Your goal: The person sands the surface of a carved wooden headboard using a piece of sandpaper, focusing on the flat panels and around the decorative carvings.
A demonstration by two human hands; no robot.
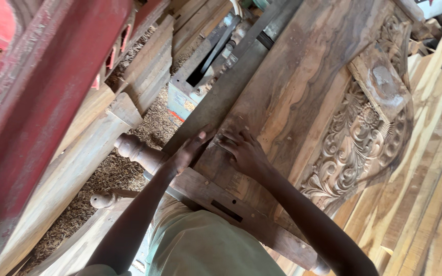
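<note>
My left hand [188, 151] grips the near edge of a wide wooden board [287, 87], fingers curled over it, while my right hand [244, 152] lies flat and open on the board's face just beside it, fingers spread, holding nothing. The board slopes away from me, its grain dark and streaked. To its right, touching it, is a carved panel [356, 145] of scrolling leaves. A turned post [139, 152] with a rounded knob runs under my left wrist. Below it, wood shavings [113, 174] cover the ground between pale planks [78, 163]. A red painted beam [42, 102] crosses the left side, and more light planks are stacked at far right.
</note>
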